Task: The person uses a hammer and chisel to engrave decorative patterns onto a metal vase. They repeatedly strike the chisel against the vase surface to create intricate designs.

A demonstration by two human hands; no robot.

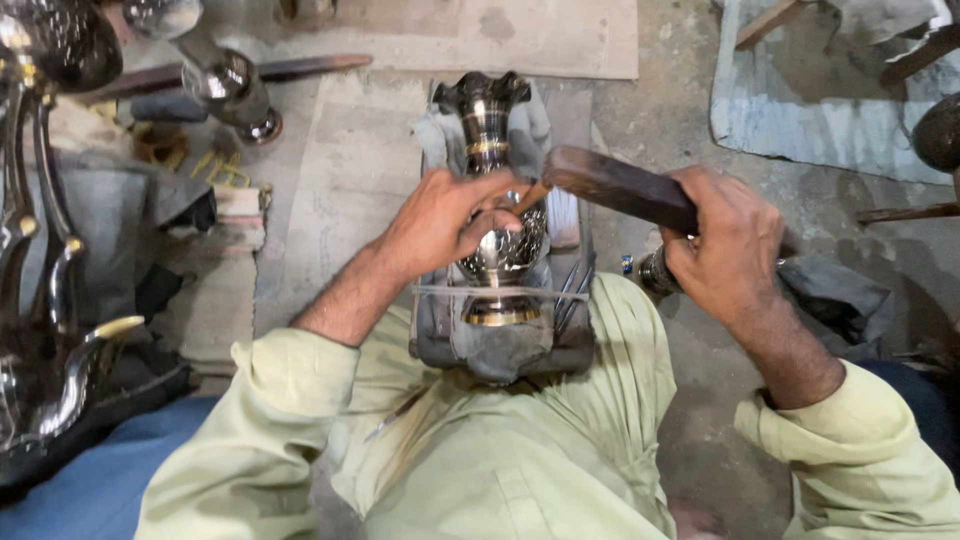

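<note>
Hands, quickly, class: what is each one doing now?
Left hand: closed on a thin tool against the metal vase.
Right hand: closed on a wooden mallet.

No packages, labels, signs or screens in view anywhere around the metal vase (495,200), checked on all sides of it.

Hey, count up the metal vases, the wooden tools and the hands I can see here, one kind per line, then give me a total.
Shiny metal vases: 2 – the vase being worked on and a second vase lying on the floor.
Wooden mallets: 1 – the dark mallet.
Hands: 2 – left hand against the vase, right hand gripping the mallet.
Total: 5
</note>
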